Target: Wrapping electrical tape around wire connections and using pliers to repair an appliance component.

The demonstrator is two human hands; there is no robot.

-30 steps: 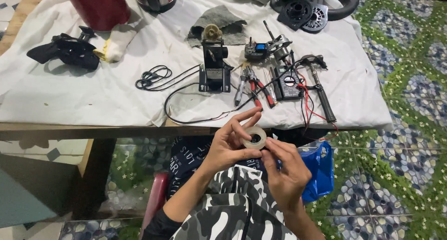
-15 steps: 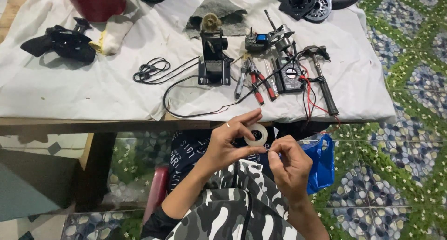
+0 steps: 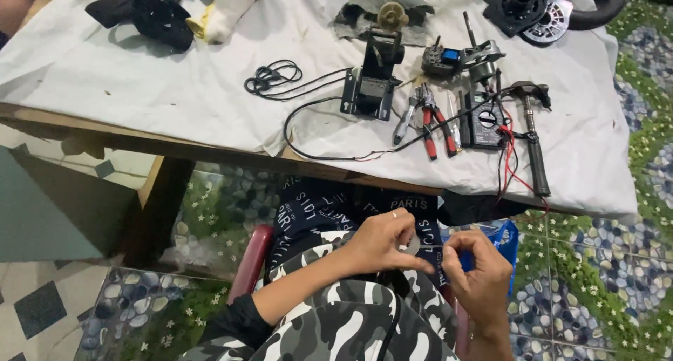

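Both hands work low over the lap, below the near edge of the desk. Left hand [image 3: 382,242] is curled around a small roll of clear tape [image 3: 412,244], of which only a pale sliver shows between the fingers; a ring sits on one finger. Right hand [image 3: 480,270] is just beside it, thumb and forefinger pinched together near the roll. Whether they grip a tape end is too small to tell. The two hands are close, almost touching, above camouflage-patterned trousers [image 3: 350,319] and a dark printed shirt [image 3: 315,207]. A blue plastic bag [image 3: 506,238] lies just behind the right hand.

Above them the desk [image 3: 105,133] is covered by a white cloth [image 3: 140,73]. Near its front edge a thin black wire [image 3: 308,151] loops out and runs back to a black metal bracket device [image 3: 371,87] standing upright near the middle. Left of that lies a coiled black cord [image 3: 270,77]. Right of the bracket lie pliers with red handles [image 3: 429,119], a small screwdriver [image 3: 405,121], and a dark multimeter [image 3: 484,119] with red and black leads [image 3: 506,151] trailing over the front edge. A hammer [image 3: 533,137] lies beside the meter, its handle pointing to the front edge. Behind these sits a small motor with a shaft [image 3: 470,52], on a grey rag [image 3: 378,10] partly. At the far left corner lie a black glove-like object [image 3: 144,14] and a white-and-yellow glove [image 3: 221,14]. At the far right corner rest round black fan parts [image 3: 533,10].
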